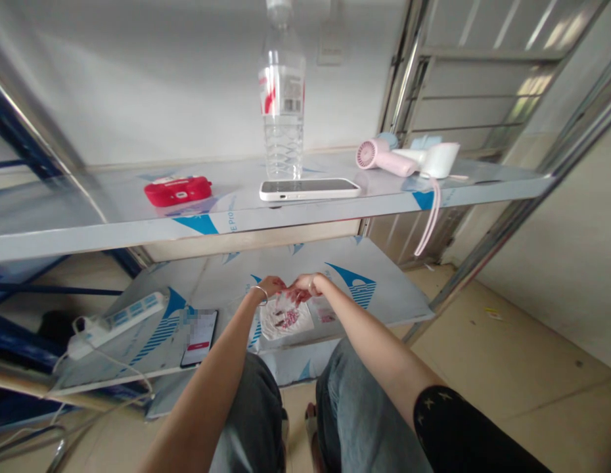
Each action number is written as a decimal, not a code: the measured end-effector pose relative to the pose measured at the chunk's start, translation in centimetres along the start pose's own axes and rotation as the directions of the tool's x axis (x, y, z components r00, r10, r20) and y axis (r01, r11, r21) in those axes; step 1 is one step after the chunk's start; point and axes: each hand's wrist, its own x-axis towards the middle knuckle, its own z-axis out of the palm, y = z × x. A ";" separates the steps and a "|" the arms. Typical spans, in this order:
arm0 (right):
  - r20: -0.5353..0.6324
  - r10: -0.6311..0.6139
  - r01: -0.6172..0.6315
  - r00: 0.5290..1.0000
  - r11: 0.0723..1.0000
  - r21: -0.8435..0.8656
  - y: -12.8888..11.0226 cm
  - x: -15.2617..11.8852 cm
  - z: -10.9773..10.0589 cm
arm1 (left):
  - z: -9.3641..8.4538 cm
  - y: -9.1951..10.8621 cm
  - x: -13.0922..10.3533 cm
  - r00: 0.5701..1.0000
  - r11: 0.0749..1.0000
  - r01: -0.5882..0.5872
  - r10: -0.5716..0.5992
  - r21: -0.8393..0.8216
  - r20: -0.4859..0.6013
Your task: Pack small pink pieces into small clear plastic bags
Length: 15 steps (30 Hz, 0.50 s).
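My left hand (271, 286) and my right hand (303, 288) meet above the lower metal shelf (384, 289), both pinching the top edge of a small clear plastic packet (284, 315) with red and white print. The packet hangs down from my fingers over the shelf. A thin bracelet circles my left wrist. What is inside the packet is too small to tell.
A phone with a lit screen (199, 336) and a white power strip (115, 320) lie on the lower shelf to the left. The upper shelf (113, 223) holds a red case (177, 190), a white phone (309, 189), a water bottle (282, 98) and a pink-and-white hair dryer (408, 159) with a dangling cord.
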 end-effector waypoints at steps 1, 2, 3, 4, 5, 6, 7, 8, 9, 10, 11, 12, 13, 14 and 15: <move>0.048 -0.012 0.009 0.999 0.998 0.069 0.0 -0.2 -0.1 | -0.2 -0.2 -0.3 1.000 0.999 0.015 -0.016 -0.046 -0.016; 0.080 -0.019 0.008 0.997 0.992 0.129 0.1 -0.4 -0.3 | -0.4 -0.3 -0.5 0.999 0.996 0.024 -0.026 -0.086 -0.023; 0.095 -0.024 0.006 0.995 0.984 0.181 0.1 -0.5 -0.5 | -0.6 -0.5 -0.6 0.999 0.992 0.024 -0.028 -0.123 -0.030; 0.105 -0.046 0.019 0.993 0.969 0.246 0.1 -0.6 -0.7 | -0.7 -0.7 -0.7 0.999 0.987 0.017 -0.025 -0.158 -0.044; 0.117 -0.070 0.030 0.991 0.950 0.309 0.0 -0.6 -0.9 | -0.8 -0.8 -0.7 0.998 0.980 0.002 -0.016 -0.198 -0.069; 0.131 -0.093 0.039 0.987 0.929 0.368 0.0 -0.5 -1.1 | -0.9 -0.9 -0.6 0.995 0.970 -0.023 -0.002 -0.242 -0.104; 0.152 -0.120 0.046 0.981 0.907 0.419 0.0 -0.5 -1.2 | -0.9 -0.9 -0.4 0.990 0.957 -0.048 0.008 -0.285 -0.139; 0.174 -0.152 0.055 0.973 0.883 0.466 0.0 -0.4 -1.2 | -0.9 -0.9 -0.3 0.985 0.944 -0.069 0.013 -0.322 -0.173; 0.188 -0.182 0.064 0.965 0.861 0.504 -0.1 -0.4 -1.2 | -0.8 -0.9 -0.1 0.981 0.934 -0.084 0.016 -0.348 -0.195; 0.194 -0.208 0.075 0.959 0.842 0.534 -0.1 -0.3 -1.2 | -0.7 -0.9 0.0 0.979 0.927 -0.097 0.022 -0.362 -0.205; 0.193 -0.226 0.084 0.955 0.828 0.554 -0.1 -0.4 -1.1 | -0.6 -0.9 0.2 0.977 0.924 -0.109 0.032 -0.366 -0.211; 0.187 -0.236 0.093 0.954 0.821 0.564 -0.2 -0.4 -0.9 | -0.5 -0.9 0.2 0.977 0.924 -0.119 0.044 -0.363 -0.210; 0.175 -0.237 0.100 0.956 0.820 0.563 -0.2 -0.6 -0.8 | -0.4 -0.8 0.3 0.977 0.927 -0.127 0.056 -0.354 -0.203; 0.158 -0.231 0.107 0.960 0.825 0.555 -0.3 -0.7 -0.6 | -0.3 -0.8 0.3 0.979 0.931 -0.131 0.067 -0.341 -0.192; 0.137 -0.221 0.114 0.966 0.833 0.541 -0.3 -0.9 -0.5 | -0.2 -0.8 0.3 0.982 0.937 -0.127 0.071 -0.325 -0.177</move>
